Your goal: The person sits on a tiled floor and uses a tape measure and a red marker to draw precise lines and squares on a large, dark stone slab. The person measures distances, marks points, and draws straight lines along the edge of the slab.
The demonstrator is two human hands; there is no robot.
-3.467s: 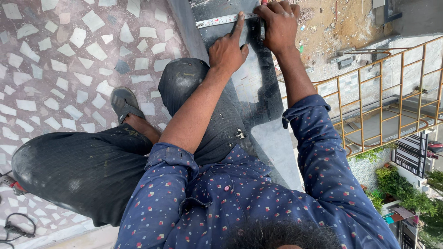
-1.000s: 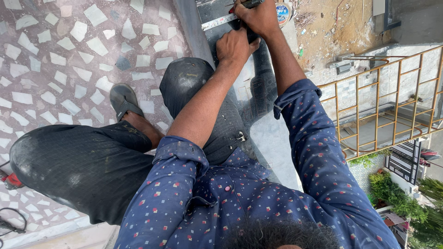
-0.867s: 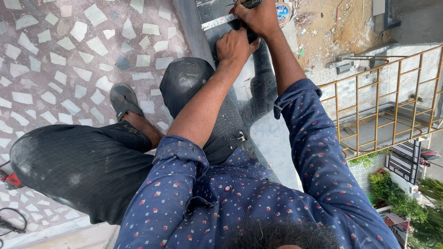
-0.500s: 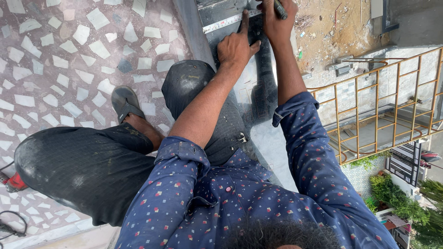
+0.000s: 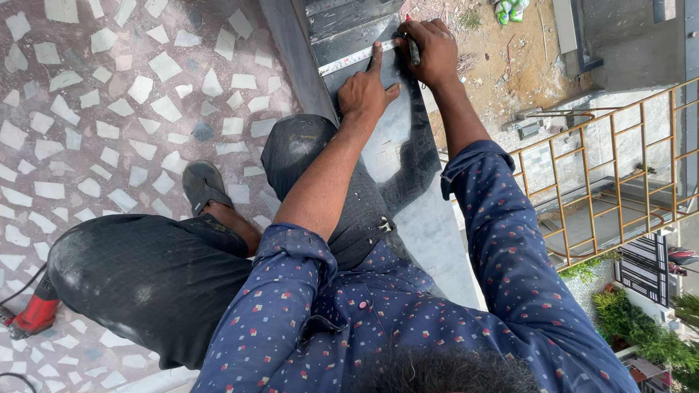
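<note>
Item: steel rule [image 5: 357, 58]. It lay flat across a grey stone slab [image 5: 393, 145] set on the parapet edge, at the top of the view, running slightly uphill from left to right. The rule was thin, narrow and silvery, its markings too small to read.

Left hand [image 5: 366, 93]: it was spread palm down on the slab, with the forefinger stretched forward and its tip pressing the rule; the other fingers were half curled and nothing was grasped.

Right hand [image 5: 431, 51]: it was closed around a dark pencil-like marker [image 5: 413, 49], whose tip met the slab just beside the right end of the rule. The red tip of the marker showed above the knuckles.

Handling, as a judgement: the rule looked light, stiff and smooth, and likely to slide on polished stone, so it is best pinned from above near its middle rather than pinched at an end. The slab looked heavy and rigid, brittle at its edges, and should be borne from below with both hands.

Surroundings: a knee in dark trousers [image 5: 306, 149] rested against the slab. A grey sandal [image 5: 204, 185] stood on a terrazzo floor [image 5: 109, 109]. A red power tool [image 5: 33, 316] lay at the lower left. Beyond the parapet, well below, were a yellow railing [image 5: 604, 167] and bare ground [image 5: 502, 44].
</note>
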